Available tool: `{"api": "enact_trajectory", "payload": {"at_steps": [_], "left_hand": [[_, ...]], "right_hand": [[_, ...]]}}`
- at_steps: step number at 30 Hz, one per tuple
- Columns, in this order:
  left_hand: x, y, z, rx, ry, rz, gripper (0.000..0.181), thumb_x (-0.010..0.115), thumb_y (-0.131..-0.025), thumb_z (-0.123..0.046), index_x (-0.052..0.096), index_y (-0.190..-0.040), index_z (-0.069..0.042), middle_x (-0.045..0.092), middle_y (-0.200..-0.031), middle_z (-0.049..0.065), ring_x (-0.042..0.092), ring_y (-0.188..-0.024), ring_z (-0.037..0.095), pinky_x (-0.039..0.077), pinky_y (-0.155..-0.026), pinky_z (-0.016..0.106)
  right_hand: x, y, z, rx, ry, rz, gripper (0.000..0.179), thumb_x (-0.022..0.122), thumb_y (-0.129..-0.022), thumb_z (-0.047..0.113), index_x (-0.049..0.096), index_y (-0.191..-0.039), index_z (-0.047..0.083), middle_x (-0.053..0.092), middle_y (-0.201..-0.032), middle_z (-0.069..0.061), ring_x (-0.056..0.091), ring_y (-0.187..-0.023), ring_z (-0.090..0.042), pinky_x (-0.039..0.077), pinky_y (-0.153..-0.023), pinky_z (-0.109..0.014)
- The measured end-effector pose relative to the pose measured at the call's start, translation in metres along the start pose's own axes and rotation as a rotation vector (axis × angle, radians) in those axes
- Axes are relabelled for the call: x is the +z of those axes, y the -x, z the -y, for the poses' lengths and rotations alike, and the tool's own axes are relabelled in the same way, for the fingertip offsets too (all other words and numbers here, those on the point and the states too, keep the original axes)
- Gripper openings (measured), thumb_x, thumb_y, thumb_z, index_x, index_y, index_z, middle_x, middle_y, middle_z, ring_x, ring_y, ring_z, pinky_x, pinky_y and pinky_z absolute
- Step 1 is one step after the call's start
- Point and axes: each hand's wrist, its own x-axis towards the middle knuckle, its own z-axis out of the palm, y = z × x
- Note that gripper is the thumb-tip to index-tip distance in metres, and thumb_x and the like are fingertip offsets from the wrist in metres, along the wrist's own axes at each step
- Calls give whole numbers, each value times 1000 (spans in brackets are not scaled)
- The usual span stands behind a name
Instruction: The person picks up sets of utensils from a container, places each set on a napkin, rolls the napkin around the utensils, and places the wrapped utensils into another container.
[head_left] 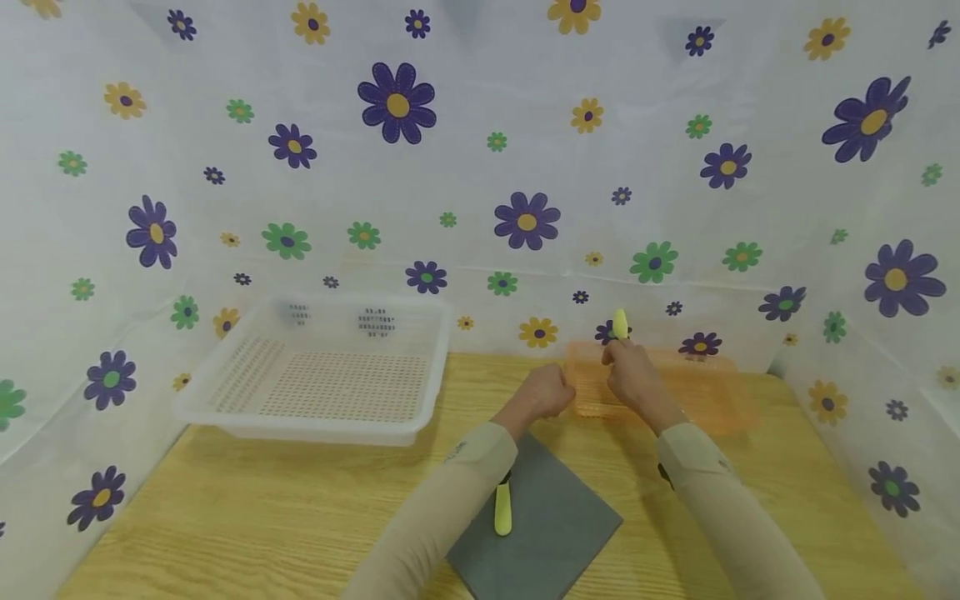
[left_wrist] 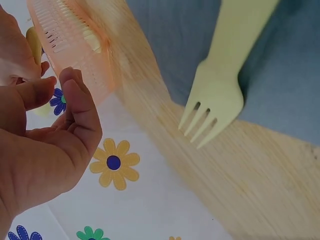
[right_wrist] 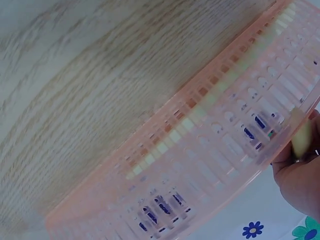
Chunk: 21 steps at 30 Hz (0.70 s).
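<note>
In the head view my right hand (head_left: 636,379) grips a pale yellow utensil (head_left: 620,323), its rounded end upright above the orange basket (head_left: 723,400). Which kind it is stays hidden by the fingers. My left hand (head_left: 543,390) is beside the basket's left end. In the left wrist view, the left hand (left_wrist: 60,130) has loosely curled fingers and a gap between thumb and forefinger, with nothing seen held. A pale yellow fork (left_wrist: 215,90) lies on a grey square mat (left_wrist: 280,85), tines past its edge. Another yellow piece (right_wrist: 200,110) shows through the basket's slotted side.
A white slotted basket (head_left: 438,367) stands at the back left of the wooden table (head_left: 262,508). A flowered white sheet (head_left: 465,183) hangs behind and on both sides. The grey mat lies below my forearms at the front middle.
</note>
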Motion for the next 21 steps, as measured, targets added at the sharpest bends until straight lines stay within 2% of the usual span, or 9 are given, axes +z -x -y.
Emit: {"api": "enact_trajectory", "payload": {"at_steps": [5, 8, 11, 15, 21], "left_hand": [[-3, 2, 2, 34, -115, -18, 38, 55, -92, -10, 39, -57, -14, 36, -48, -4, 30, -40, 9, 25, -41, 23], [-4, 5, 3, 25, -143, -19, 41, 56, -92, -9, 38, -56, -14, 33, -46, -5, 27, -39, 9, 23, -41, 23], [-6, 9, 5, 22, -159, -10, 42, 56, -93, -11, 36, -56, -14, 29, -46, -5, 24, -40, 8, 22, -41, 24], [-10, 18, 5, 37, -178, 11, 45, 56, -96, -15, 36, -56, -15, 27, -46, -6, 21, -41, 8, 20, -42, 24], [-21, 36, 3, 104, -222, 29, 45, 52, -94, -9, 32, -54, -16, 22, -47, -6, 14, -43, 7, 17, -44, 25]], "right_hand": [[3, 2, 6, -21, -45, -6, 26, 48, -89, -8, 57, -113, -6, 57, -121, -27, 54, -114, -42, 47, -97, -51], [5, 3, 9, -29, -57, 9, 28, 49, -87, -10, 56, -114, -5, 59, -120, -25, 56, -112, -40, 48, -96, -50], [6, 5, 11, -49, -27, 20, 26, 52, -84, -14, 56, -107, -3, 58, -114, -22, 56, -104, -36, 50, -91, -47], [6, 7, 12, -72, 1, 20, 24, 52, -81, -18, 54, -98, -1, 55, -103, -18, 52, -93, -31, 49, -82, -43], [7, 13, 14, -107, -49, 1, 22, 46, -80, -18, 52, -94, -2, 53, -98, -19, 50, -88, -32, 47, -79, -43]]}}
